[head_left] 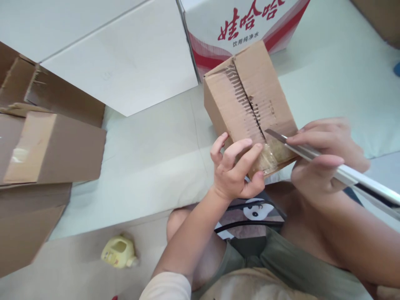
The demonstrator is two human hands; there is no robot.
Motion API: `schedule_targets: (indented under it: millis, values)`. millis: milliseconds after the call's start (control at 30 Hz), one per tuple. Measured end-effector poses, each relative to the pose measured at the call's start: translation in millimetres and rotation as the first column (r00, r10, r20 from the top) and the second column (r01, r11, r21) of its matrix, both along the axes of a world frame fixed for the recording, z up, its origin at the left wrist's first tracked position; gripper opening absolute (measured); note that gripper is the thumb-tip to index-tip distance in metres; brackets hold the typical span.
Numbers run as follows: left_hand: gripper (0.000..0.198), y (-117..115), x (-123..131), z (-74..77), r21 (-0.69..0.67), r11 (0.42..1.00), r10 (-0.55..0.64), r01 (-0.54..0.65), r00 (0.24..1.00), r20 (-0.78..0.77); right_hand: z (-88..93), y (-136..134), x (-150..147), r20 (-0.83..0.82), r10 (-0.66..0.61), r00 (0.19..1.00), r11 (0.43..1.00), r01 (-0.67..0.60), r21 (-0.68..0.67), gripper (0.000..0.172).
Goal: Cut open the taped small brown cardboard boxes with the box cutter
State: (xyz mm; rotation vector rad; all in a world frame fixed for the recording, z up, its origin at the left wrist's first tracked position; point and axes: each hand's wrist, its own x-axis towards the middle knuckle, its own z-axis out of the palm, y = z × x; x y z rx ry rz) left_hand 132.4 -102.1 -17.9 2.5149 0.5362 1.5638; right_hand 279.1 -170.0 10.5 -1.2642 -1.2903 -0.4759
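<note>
A small brown cardboard box (246,91) stands tilted in front of me, its top seam torn and ragged, with clear tape at the near end. My left hand (236,171) grips the box's near corner, thumb under the edge and fingers curled over the tape. My right hand (325,156) is closed around a long metal blade (312,154). The blade's tip rests on the taped near end of the seam.
A white carton with red Chinese lettering (246,29) stands behind the box. Several brown cardboard boxes (53,146) are stacked at the left. A small yellow toy (118,251) lies on the floor near my knee. White panels (118,62) lie behind.
</note>
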Motion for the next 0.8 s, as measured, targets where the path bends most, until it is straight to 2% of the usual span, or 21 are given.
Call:
schedule_targets:
  millis: [200,333,467,600,733,800]
  values:
    - [0.041,-0.8,0.5,-2.0,0.012,0.999,-0.035,0.035,0.999,0.033,3.4,-5.2,2.5,-0.021,0.005,1.000,0.988,-0.008,-0.155,0.025]
    - [0.042,0.3,0.7,-4.3,0.013,0.999,-0.039,0.038,0.998,0.039,4.2,-5.2,2.7,-0.031,0.060,0.998,0.990,-0.064,-0.127,0.020]
    - [0.042,0.5,0.9,-5.8,0.010,0.999,-0.040,0.040,0.999,0.032,4.7,-4.9,0.6,-0.010,0.020,1.000,0.986,-0.021,-0.168,0.013]
    - [0.041,0.1,1.8,-6.3,0.009,0.999,-0.034,0.033,0.999,0.041,0.4,-4.9,1.0,-0.008,0.001,1.000,0.986,-0.003,-0.164,0.014]
    - [0.040,0.5,2.8,-6.3,0.002,0.999,-0.051,0.051,0.997,0.059,-4.0,-3.0,3.9,0.011,0.013,1.000,0.997,-0.012,-0.074,0.022]
    - [0.040,0.9,3.0,-6.0,-0.001,0.999,-0.054,0.054,0.996,0.069,-3.8,-1.6,4.4,0.039,0.015,0.999,0.996,-0.012,-0.090,0.021]
